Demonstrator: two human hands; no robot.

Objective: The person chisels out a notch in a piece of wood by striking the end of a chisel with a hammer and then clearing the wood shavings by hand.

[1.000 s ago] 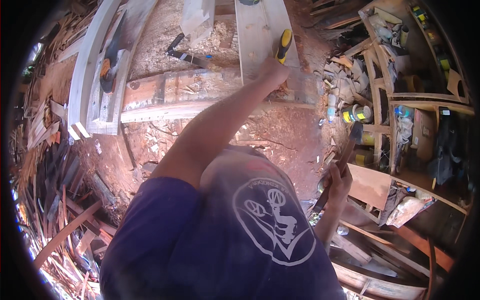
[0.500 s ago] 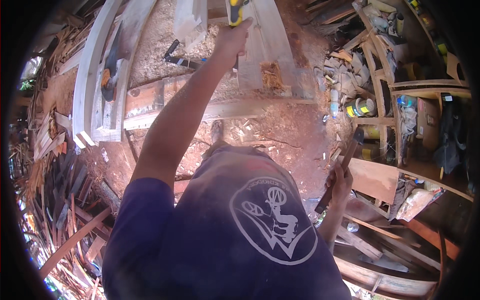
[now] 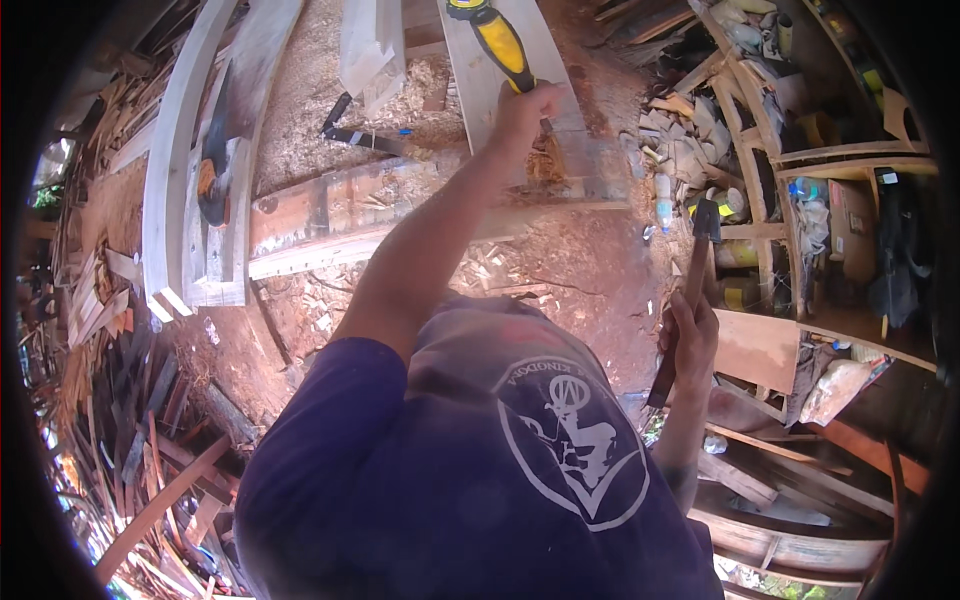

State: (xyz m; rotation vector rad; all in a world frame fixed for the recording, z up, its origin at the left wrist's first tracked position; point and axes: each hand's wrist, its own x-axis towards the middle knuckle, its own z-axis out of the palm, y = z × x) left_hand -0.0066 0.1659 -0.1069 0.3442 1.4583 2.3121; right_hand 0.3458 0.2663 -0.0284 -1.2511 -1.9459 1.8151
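The left hand (image 3: 528, 108) is closed around the lower end of a yellow-and-black chisel (image 3: 497, 42), its blade end set on a pale plank (image 3: 560, 110) at the far side of the scene, just above a patch of chipped wood. The right hand (image 3: 688, 335) is clenched on the wooden handle of a hammer (image 3: 690, 275), whose dark head points up and away, near the right. Compared with half a second ago, the chisel shows more fully below the top edge and the hammer is raised higher beside the body. The left arm stretches straight out far ahead; the right forearm is bent upward close to the purple shirt (image 3: 450, 480). Sawdust covers the bench (image 3: 330, 200)
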